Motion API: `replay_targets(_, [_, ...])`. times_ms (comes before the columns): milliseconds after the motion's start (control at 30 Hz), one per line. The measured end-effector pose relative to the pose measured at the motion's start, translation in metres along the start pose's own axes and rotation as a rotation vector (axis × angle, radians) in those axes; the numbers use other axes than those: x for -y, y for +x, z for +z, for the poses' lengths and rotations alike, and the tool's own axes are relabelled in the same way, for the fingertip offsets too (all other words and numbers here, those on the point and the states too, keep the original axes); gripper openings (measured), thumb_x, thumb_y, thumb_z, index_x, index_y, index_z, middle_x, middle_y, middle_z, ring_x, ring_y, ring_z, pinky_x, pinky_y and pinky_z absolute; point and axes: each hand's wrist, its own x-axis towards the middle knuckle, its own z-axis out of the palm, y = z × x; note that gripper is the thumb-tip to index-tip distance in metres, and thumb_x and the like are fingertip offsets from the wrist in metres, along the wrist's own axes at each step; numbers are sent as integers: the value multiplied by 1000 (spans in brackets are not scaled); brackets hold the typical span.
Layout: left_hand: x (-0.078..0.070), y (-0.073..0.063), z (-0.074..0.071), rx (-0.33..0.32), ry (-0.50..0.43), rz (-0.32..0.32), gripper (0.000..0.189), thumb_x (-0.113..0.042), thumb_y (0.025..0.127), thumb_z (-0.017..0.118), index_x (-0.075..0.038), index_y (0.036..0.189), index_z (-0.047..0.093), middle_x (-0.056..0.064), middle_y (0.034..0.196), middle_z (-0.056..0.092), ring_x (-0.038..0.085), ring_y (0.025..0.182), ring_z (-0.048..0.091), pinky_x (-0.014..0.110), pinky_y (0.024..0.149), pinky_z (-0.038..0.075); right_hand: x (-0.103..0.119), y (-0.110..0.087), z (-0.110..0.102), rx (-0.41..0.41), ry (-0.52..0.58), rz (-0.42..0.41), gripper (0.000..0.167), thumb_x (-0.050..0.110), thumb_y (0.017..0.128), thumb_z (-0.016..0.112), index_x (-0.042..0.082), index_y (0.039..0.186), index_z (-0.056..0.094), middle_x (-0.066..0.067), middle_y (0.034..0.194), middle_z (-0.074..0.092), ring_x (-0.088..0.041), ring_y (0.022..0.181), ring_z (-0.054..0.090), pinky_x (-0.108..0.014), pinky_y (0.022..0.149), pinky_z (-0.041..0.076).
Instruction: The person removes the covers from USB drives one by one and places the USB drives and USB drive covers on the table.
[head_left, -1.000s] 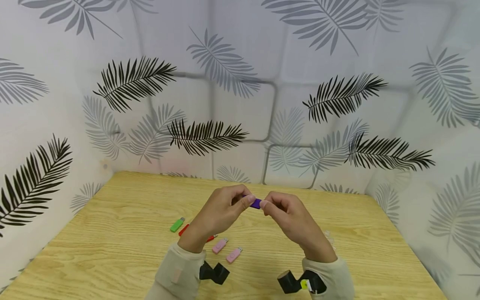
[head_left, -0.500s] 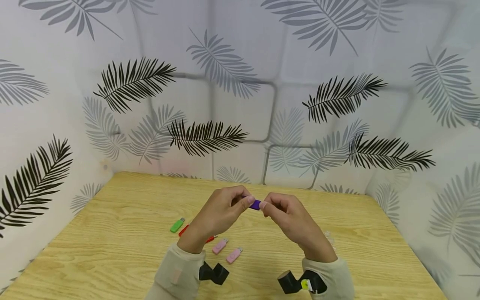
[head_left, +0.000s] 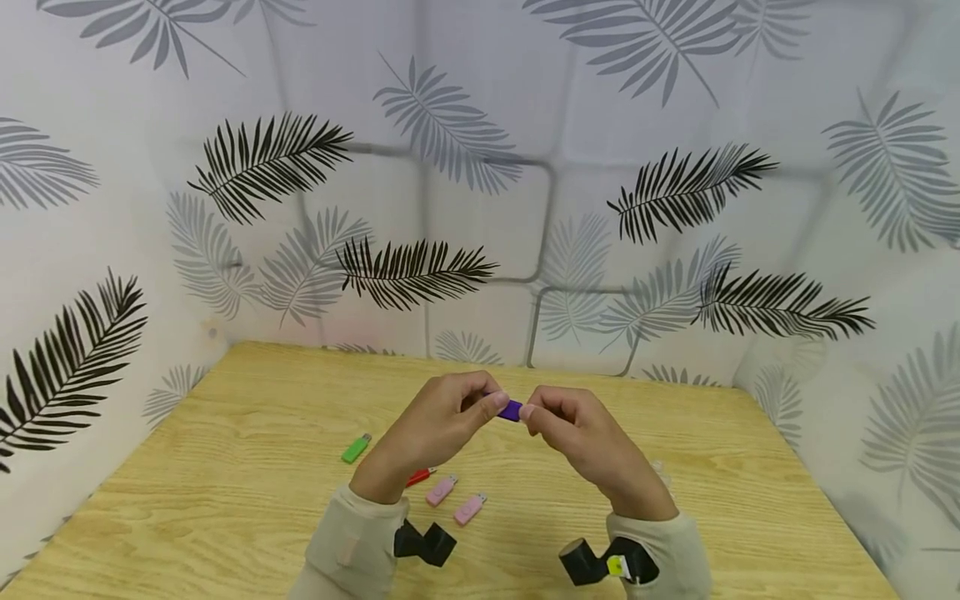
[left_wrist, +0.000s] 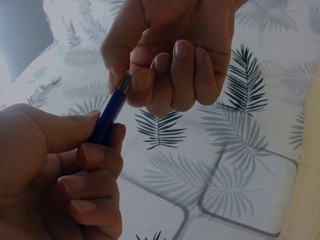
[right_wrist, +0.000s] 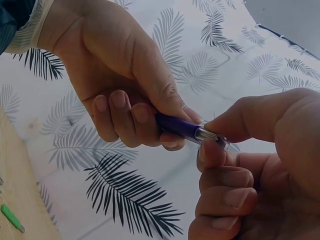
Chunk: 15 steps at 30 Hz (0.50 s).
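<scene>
A purple USB flash drive (head_left: 511, 411) is held up between my two hands, above the wooden table. My left hand (head_left: 461, 417) pinches its body between thumb and curled fingers. At the other end, my right hand (head_left: 573, 425) pinches the metal plug (left_wrist: 124, 82) between thumb and forefinger. In the right wrist view a small clear, shiny piece (right_wrist: 224, 143) shows at the plug's tip, partly covered by the fingertips. The right hand's other fingers (right_wrist: 235, 197) are curled in below the plug.
On the table (head_left: 247, 467) lie a green flash drive (head_left: 356, 448), a red one (head_left: 422, 476) partly behind my left wrist, and two pink ones, the farther drive (head_left: 442, 490) and the nearer drive (head_left: 470, 509). Clear small pieces (head_left: 660, 472) lie beyond my right wrist. A leaf-patterned curtain (head_left: 480, 208) hangs behind.
Both hands keep their hold on the purple flash drive, almost still. My left wrist has shifted slightly and now covers a red piece that showed beside it before.
</scene>
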Motion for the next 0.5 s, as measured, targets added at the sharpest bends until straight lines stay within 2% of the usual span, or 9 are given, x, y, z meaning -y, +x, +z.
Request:
replay_targets(267, [2,-1,-2,50,-75,-8,20,-22,101,53,-10,91,65,-1,62,38,10,52,32,24,52,30,3,-2,-2,41,47,10,24,12,100,52,2,78,56,0,58,32,-11,49,28,-26,45,23])
replay_targets(500, [2,-1,-1,101,-139,-10,22,-24,101,53,-8,91,64,-1,63,37,11,53,30,24,52,29,5,-6,-7,84,39,69,28,16,100,53,-2,78,53,-1,59,30,-13,51,27,-27,49,24])
